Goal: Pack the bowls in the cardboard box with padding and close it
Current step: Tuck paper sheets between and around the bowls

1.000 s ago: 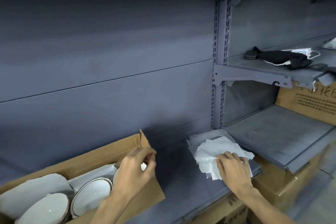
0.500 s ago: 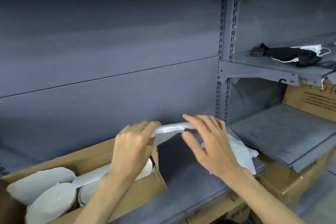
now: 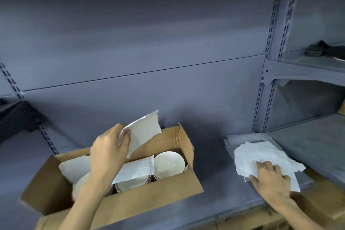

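Shelving (image 3: 141, 46) of grey-blue metal fills the view, its back panels plain and split by a thin horizontal seam; slotted uprights (image 3: 271, 61) run down the right side, and beyond them a second bay carries an upper shelf (image 3: 306, 61) with a dark object (image 3: 321, 50), too blurred to identify, lying on it; the lower shelf (image 3: 220, 170) in the near bay serves as the work surface, and more brown cartons (image 3: 317, 209) sit beneath its right end.

The cardboard box (image 3: 149, 194) rests on this lower shelf at the left, its top open and its right end flap (image 3: 183, 142) standing up; inside it lie white bowls, one bowl (image 3: 169, 163) plainly visible at the right end, another (image 3: 130, 185) partly under a white padding sheet (image 3: 138, 169) laid across the middle, and further white padding (image 3: 74, 166) at the left end; the left hand (image 3: 109, 152) is above the box, its thumb and fingers pinching the lower corner of a white sheet (image 3: 143, 132) that rises tilted over the box's rear wall.

Well apart to the right, a pile of white padding sheets (image 3: 261, 155) lies on a grey pad (image 3: 242, 139) on the same shelf; the right hand (image 3: 270, 185) lies palm down on the near edge of the pile, fingers slightly spread and pressing on the top sheet.
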`<state>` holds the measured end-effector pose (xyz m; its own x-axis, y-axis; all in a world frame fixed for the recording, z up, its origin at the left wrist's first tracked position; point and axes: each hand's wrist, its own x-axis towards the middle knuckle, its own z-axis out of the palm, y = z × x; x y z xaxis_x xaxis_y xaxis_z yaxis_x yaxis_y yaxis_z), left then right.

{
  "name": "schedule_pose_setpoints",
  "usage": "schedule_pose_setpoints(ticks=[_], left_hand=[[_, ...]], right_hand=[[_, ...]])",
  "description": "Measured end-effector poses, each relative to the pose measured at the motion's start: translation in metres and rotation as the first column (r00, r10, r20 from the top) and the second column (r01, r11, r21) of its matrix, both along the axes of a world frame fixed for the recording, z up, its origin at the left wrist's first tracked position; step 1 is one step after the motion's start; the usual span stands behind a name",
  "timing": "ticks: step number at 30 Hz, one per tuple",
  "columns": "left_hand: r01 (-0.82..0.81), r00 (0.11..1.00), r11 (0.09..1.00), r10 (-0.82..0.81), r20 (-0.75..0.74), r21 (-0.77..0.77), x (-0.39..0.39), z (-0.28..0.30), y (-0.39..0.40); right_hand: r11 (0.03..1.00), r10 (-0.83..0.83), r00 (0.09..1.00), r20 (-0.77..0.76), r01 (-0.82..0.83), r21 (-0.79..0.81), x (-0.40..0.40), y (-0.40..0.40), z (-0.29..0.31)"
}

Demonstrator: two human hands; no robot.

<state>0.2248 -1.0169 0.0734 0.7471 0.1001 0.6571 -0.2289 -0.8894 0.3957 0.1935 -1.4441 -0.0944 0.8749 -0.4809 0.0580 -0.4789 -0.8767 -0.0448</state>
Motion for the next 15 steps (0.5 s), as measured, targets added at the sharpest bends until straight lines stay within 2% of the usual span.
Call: schedule_pose_setpoints(ticks=[3, 6, 10, 15], left_hand=[[0.035, 0.999, 0.999, -0.035, -0.004, 0.005, 0.008, -0.018, 0.000], [0.062, 0.998, 0.998, -0.062, -0.033, 0.007, 0.021, -0.033, 0.000], [0.158, 0.987, 0.987, -0.157, -0.042, 0.008, 0.039, -0.044, -0.011], [0.254, 0.967, 0.967, -0.253, -0.032, 0.020, 0.059, -0.051, -0.029]], right_hand=[[1.000, 0.012, 0.999, 0.032, -0.012, 0.005, 0.003, -0.003, 0.007], [0.998, -0.024, 0.977, 0.213, 0.011, 0.061, 0.004, -0.005, 0.016], [0.985, -0.039, 0.835, 0.549, -0.060, 0.161, 0.003, 0.007, 0.047], [0.923, -0.054, 0.625, 0.779, -0.267, 0.279, -0.004, 0.048, 0.115]])
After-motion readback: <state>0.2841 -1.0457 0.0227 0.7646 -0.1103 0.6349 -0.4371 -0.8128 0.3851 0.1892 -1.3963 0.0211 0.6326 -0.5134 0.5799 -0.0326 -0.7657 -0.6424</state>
